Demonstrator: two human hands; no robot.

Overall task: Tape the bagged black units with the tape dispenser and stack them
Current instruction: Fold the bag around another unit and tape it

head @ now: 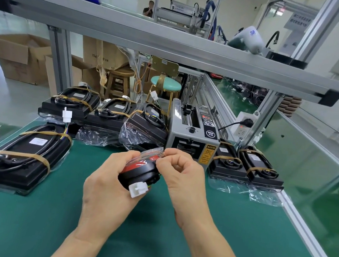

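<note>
Both grips, left hand (108, 176) and right hand (181, 171), pinch a bagged round unit (139, 172), its front hidden.

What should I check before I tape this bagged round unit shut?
1. Unit held firm: left hand grips the bagged round unit above the green mat - ok.
2. Bag mouth gathered: right hand pinches the plastic at the top - ok.
3. Tape strip ready at the tape dispenser: slot too dark - cannot tell.
4. Tape in hand: none visible - not ok.
5. White connector tucked inside the bag: cannot tell.
6. Dispenser plugged into the socket - ok.
</note>
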